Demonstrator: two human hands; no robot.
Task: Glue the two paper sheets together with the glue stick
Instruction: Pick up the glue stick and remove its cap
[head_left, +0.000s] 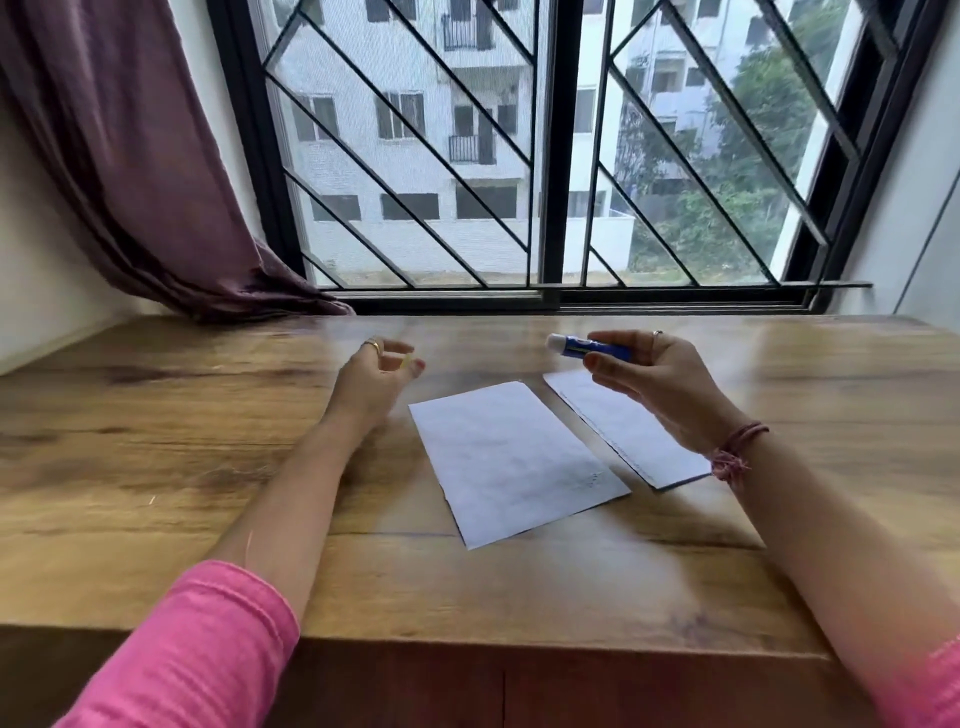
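Two white paper sheets lie side by side on the wooden table (156, 467): a larger sheet (511, 462) in the middle and a second sheet (615, 428) to its right, partly hidden under my right hand. My right hand (662, 387) hovers above that second sheet. It holds a blue glue stick (597, 349) level, with the white end pointing left. My left hand (371, 382) is just left of the larger sheet's far corner, fingers curled. A small yellowish piece (407, 364), blurred, sits pinched at its fingertips; it looks like the cap.
A barred window (550, 156) runs along the table's far edge. A purple curtain (135, 171) hangs at the back left and touches the tabletop. The table's front edge (467, 644) is close to me. Both forearms rest over the wood.
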